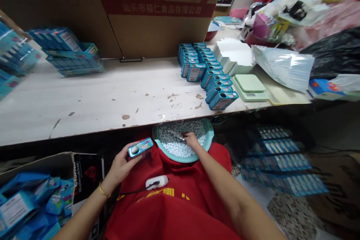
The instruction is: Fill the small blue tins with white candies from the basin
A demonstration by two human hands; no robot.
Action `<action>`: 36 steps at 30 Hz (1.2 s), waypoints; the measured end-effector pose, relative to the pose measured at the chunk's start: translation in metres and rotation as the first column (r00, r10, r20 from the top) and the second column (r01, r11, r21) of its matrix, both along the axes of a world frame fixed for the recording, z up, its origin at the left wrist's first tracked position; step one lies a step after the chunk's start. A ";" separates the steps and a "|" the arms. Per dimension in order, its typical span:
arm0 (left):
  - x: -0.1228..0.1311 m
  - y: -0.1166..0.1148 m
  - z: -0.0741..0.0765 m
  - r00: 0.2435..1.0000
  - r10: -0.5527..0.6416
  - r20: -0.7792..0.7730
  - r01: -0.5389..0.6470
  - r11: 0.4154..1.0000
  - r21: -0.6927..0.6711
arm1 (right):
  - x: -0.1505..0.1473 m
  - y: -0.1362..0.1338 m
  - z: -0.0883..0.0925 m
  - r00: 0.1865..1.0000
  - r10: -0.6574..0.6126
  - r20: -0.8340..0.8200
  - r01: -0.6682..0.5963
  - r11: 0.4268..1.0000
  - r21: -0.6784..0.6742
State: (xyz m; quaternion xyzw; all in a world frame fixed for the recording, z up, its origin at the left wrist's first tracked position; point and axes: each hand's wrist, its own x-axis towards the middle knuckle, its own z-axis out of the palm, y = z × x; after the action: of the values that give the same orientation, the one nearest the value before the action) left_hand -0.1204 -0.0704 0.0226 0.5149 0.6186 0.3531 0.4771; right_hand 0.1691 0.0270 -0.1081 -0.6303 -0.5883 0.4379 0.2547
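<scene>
Worktable (92,97) spread its pale, chipped top across the middle of the frame, backed by a printed cardboard panel (168,33) at top centre. Red cloth (168,219) covered the lap in the lower middle. Rows of blue boxes (206,78) stood right of centre on the tabletop. Below the table's front edge, near the centre, sat a pale-green basin (180,158).

Lower, left of the basin, the left hand (120,163) gripped a single blue box (140,147), thumb along its near side, its round opening facing up and uncovered. The right hand (192,140) reached into the basin, fingers curled in among small white pellets (174,148); whether they closed on a tool or only on pellets, I could not tell.

Good handling, I judged, called for shallow scoops, the box steady and level, its opening clear of the thumb, and both hands working close to the rim against spills.
</scene>
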 end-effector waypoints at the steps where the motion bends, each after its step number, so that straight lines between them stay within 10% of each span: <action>1: 0.007 0.005 0.001 1.000 -0.016 0.003 0.016 1.000 0.025 | 0.007 -0.003 0.007 1.000 0.011 -0.011 -0.011 1.000 -0.013; 10: 0.067 0.053 -0.013 0.971 -0.204 -0.125 0.220 0.965 0.142 | 0.053 -0.011 0.103 0.977 0.095 -0.193 -0.108 0.992 -0.059; 15: 0.093 0.068 -0.023 0.895 -0.286 -0.343 0.365 0.911 0.193 | 0.051 -0.003 0.139 0.945 0.291 0.149 -0.297 0.955 0.021; 24: 0.104 0.060 -0.037 0.848 -0.287 -0.445 0.419 0.877 0.235 | 0.009 -0.013 0.202 0.462 0.401 0.791 -0.552 0.828 -0.097; 31: 0.096 0.058 -0.040 0.871 -0.277 -0.406 0.394 0.887 0.240 | -0.002 -0.021 0.215 0.422 0.390 0.819 -0.578 0.811 -0.089; 36: 0.072 0.055 -0.030 0.941 -0.198 -0.274 0.260 0.941 0.214 | 0.048 -0.016 0.172 0.521 0.352 0.777 -0.397 0.906 -0.144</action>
State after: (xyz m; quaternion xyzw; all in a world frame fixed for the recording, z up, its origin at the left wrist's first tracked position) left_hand -0.0482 -0.0153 -0.0078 0.6794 0.5600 0.3017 0.3658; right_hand 0.2172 0.0107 0.0634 -0.6090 -0.7714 0.1444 -0.1144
